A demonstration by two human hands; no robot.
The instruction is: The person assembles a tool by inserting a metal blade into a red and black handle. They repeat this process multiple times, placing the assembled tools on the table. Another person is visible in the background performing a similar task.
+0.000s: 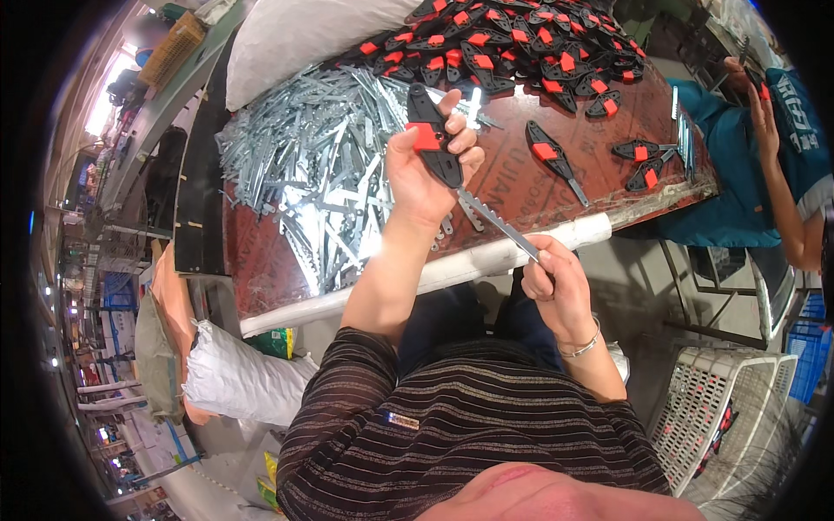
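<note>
My left hand (423,178) is closed around a black plastic bracket (424,106) with a red tab, held up over the table's front edge. In my right hand (560,282), fingers pinch one end of a notched metal strip (502,226). The strip's other end meets the lower tip of the bracket; how far it goes in, I cannot tell. Beneath and left of my left hand spreads a heap of loose metal strips (304,143). To the right lies a single bracket (546,151) with a strip sticking out of it.
Many red-tabbed brackets (521,43) are heaped at the back of the reddish table (261,271). A white roll (486,262) lines its front edge. A co-worker's hand (763,130) holds another bracket at right. A white crate (695,399) and a white sack (243,373) stand below.
</note>
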